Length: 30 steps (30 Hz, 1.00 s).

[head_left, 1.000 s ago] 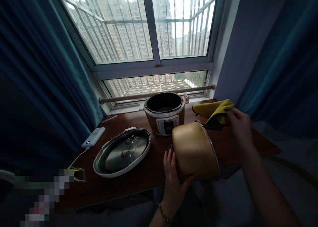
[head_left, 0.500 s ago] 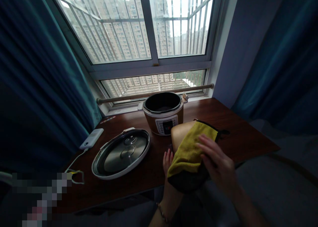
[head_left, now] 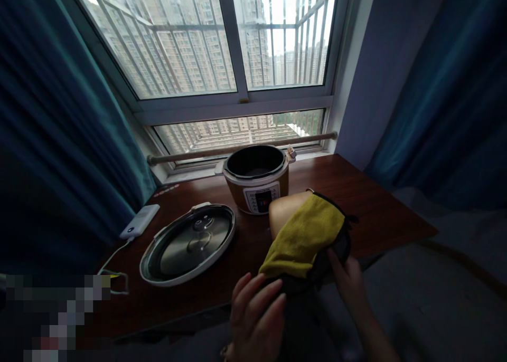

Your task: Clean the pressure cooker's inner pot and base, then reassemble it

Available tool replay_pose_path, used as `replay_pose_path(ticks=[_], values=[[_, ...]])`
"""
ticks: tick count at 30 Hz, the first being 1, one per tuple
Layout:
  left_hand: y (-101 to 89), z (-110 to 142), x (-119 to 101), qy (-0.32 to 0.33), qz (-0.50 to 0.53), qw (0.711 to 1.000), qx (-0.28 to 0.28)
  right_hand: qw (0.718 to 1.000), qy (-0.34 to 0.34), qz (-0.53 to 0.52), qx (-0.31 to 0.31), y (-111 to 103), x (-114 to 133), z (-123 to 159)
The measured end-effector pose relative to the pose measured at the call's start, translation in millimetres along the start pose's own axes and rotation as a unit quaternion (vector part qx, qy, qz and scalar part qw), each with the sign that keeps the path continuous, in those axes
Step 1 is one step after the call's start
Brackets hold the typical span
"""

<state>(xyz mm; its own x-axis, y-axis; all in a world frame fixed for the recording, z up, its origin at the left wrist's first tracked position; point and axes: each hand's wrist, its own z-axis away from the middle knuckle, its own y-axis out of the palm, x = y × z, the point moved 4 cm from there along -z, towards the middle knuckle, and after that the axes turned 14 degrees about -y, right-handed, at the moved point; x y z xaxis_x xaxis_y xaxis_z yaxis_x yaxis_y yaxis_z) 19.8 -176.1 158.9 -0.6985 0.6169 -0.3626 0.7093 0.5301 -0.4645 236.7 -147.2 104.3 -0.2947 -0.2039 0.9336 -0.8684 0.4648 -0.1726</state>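
Note:
A tan inner pot (head_left: 282,212) lies on its side at the near edge of the brown table (head_left: 368,209). A yellow cloth (head_left: 304,235) with a dark underside is draped over it. My left hand (head_left: 255,317) is below the cloth, fingers stretched out and together, tips touching the dark lower edge. My right hand (head_left: 348,280) reaches up under the right side of the covered pot, fingers curled against the cloth. Behind stands the open cooker body (head_left: 256,178) with its control panel facing me.
The cooker's lid (head_left: 188,243) lies upside down on the table to the left. A white power bank (head_left: 140,220) with a cable sits at the far left. Teal curtains hang on both sides, and a barred window is behind.
The right hand brought the yellow cloth from the table's right onto the pot, then slid down to its lower right. The left hand came off the pot's base and dropped lower.

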Motion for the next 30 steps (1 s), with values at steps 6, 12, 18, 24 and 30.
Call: replay_pose_path(ticks=[6,12,18,24,30], values=[[37.3,-13.0,-6.4,0.032,-0.047,0.997,0.05,0.999,0.009,-0.03,0.012,2.2,-1.3,-3.1],[23.0,-9.4,-5.5,0.098,0.013,0.993,0.061,1.0,-0.001,-0.03,0.005,-2.3,-4.8,-7.1],[14.4,-6.3,-12.0,0.136,0.062,0.98,0.131,0.999,-0.029,-0.041,-0.007,-3.6,-3.4,-11.8],[48.9,-37.6,-36.2,0.07,-0.024,0.976,0.206,0.986,-0.017,-0.152,-0.06,0.3,-13.2,2.1],[106.7,-51.1,-55.7,0.104,-0.144,0.962,0.208,0.967,-0.038,-0.243,-0.06,1.5,-17.6,-3.3]])
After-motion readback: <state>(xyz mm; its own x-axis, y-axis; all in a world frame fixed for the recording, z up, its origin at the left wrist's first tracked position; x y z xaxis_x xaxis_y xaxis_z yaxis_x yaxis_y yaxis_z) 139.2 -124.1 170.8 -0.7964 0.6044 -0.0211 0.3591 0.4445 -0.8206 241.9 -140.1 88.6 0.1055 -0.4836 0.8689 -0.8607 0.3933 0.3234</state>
